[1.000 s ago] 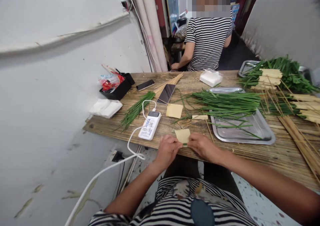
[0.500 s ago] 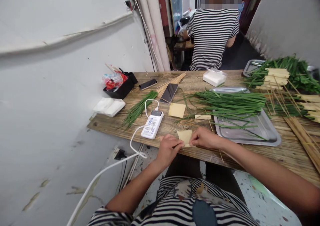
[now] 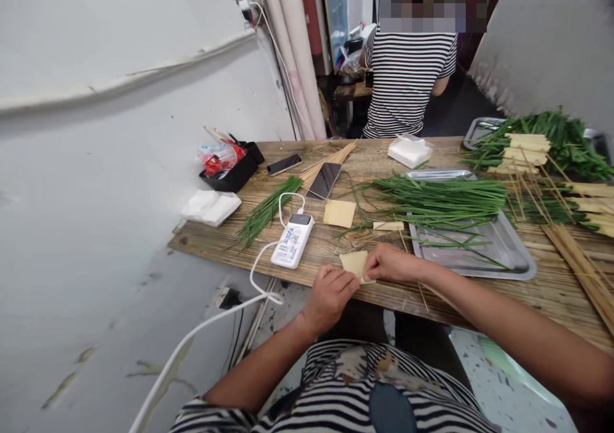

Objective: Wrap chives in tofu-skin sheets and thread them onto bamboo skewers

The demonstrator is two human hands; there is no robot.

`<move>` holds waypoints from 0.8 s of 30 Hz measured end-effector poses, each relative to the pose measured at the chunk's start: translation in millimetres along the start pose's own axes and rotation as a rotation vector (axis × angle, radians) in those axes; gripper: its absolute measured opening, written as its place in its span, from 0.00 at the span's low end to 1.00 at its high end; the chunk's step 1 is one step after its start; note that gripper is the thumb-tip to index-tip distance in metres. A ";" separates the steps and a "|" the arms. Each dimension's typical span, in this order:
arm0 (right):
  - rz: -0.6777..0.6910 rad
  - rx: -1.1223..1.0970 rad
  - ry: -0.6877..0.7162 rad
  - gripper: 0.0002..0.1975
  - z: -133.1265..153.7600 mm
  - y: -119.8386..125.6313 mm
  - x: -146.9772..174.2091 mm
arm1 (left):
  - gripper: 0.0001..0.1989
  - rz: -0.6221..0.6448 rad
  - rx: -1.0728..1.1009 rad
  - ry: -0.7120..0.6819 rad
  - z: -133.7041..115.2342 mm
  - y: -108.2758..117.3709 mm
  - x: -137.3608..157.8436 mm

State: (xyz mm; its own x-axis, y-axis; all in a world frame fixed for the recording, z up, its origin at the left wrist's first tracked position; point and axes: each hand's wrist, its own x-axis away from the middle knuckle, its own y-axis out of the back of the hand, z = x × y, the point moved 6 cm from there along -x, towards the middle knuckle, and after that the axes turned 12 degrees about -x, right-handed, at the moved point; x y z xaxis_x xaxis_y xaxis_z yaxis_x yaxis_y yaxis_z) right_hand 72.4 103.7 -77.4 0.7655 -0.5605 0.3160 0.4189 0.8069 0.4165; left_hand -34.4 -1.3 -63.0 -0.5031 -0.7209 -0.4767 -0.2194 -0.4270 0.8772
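At the table's front edge, a pale yellow tofu sheet [image 3: 353, 261] lies between my hands, its near edge folded over. My left hand [image 3: 333, 293] is closed at the sheet's lower left, fingertips pressed on the fold. My right hand [image 3: 391, 263] pinches the sheet's right side near that same fold. Just beyond, a second flat tofu sheet [image 3: 339, 213] rests on the wood, with a rolled tofu sheet [image 3: 388, 226] to its right. Long green chives [image 3: 441, 196] lie across a metal tray [image 3: 520, 263] right of my hands.
A white power bank [image 3: 292, 241] with a cable sits left of my hands. Behind it are cut chives [image 3: 268, 209], phones [image 3: 323, 180] and bamboo skewers [image 3: 343, 151]. Skewered tofu rolls [image 3: 525, 151] are at right. A person in stripes [image 3: 412, 81] is beyond the table [image 3: 201, 241].
My left hand has shifted slightly right along the folded edge, closer to my right hand, and its fingers now cover more of the fold. My right hand has barely moved.
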 end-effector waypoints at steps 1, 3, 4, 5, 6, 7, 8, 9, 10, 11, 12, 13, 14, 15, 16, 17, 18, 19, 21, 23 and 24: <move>0.001 -0.004 0.008 0.06 0.1 -0.5 -0.1 | 0.09 -0.001 0.008 -0.004 -0.7 0.4 -0.7; -0.007 -0.012 0.023 0.06 0.1 -0.6 0.0 | 0.10 0.001 0.014 -0.002 -2.1 1.1 -2.1; -0.015 -0.012 0.028 0.06 0.0 -0.1 0.2 | 0.10 0.005 0.015 0.004 -2.5 1.1 -2.7; -0.021 -0.012 0.031 0.06 -0.5 0.5 0.7 | 0.11 0.011 0.018 0.013 -2.6 1.0 -3.2; -0.022 -0.013 0.032 0.06 -0.9 1.0 1.5 | 0.11 0.017 0.026 0.022 -2.5 0.8 -3.8; -0.018 -0.014 0.037 0.06 -1.1 1.0 2.8 | 0.11 0.024 0.039 0.030 -2.4 0.6 -4.4; -0.021 -0.014 0.053 0.06 -0.3 1.1 5.1 | 0.11 0.030 0.055 0.038 -2.0 0.4 -5.0; -0.049 -0.009 0.087 0.06 1.7 2.0 8.4 | 0.10 0.036 0.072 0.046 -1.4 0.5 -5.8; -0.107 0.010 0.142 0.07 5.4 3.6 13.1 | 0.10 0.039 0.086 0.052 -0.8 0.9 -6.7; -0.185 0.053 0.216 0.08 10.6 4.7 19.6 | 0.10 0.045 0.097 0.056 -0.3 1.3 -7.7; -0.268 0.125 0.300 0.09 16.8 4.1 27.5 | 0.10 0.056 0.102 0.060 0.2 1.5 -8.8; -0.339 0.223 0.377 0.10 22.8 0.8 36.0 | 0.11 0.069 0.104 0.064 0.6 1.8 -9.9; -0.383 0.337 0.443 0.12 27.9 -5.8 43.9 | 0.12 0.083 0.104 0.066 0.8 2.0 -10.9; -0.397 0.454 0.489 0.13 31.2 -14.9 49.9 | 0.12 0.097 0.104 0.067 0.8 2.2 -11.8; -0.394 0.558 0.516 0.13 32.4 -24.4 53.9 | 0.13 0.108 0.105 0.069 0.9 2.5 -12.6; -0.392 0.639 0.528 0.14 31.9 -32.8 56.2 | 0.13 0.112 0.108 0.071 1.0 2.9 -13.2; -0.398 0.693 0.535 0.14 30.4 -39.3 57.2 | 0.13 0.111 0.114 0.073 1.1 3.4 -13.6; -0.413 0.724 0.539 0.14 28.4 -43.7 57.0 | 0.13 0.108 0.121 0.075 1.3 3.7 -13.8; -0.441 0.738 0.536 0.15 23.3 -47.6 54.1 | 0.13 0.101 0.134 0.083 1.9 3.9 -13.6; -0.432 0.716 0.523 0.15 19.0 -47.4 48.9 | 0.13 0.094 0.135 0.087 1.9 3.5 -12.7; -0.411 0.693 0.505 0.15 17.1 -46.3 45.8 | 0.12 0.088 0.130 0.091 1.8 3.3 -12.1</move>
State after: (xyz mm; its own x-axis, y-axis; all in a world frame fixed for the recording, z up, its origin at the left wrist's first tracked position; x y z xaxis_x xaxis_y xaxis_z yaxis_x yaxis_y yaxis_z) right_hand 79.7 37.4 -67.6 0.8115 -0.4977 -0.3061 0.4435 0.1838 0.8772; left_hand -30.5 7.0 -54.2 -0.4488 -0.8015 -0.3953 -0.2871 -0.2896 0.9131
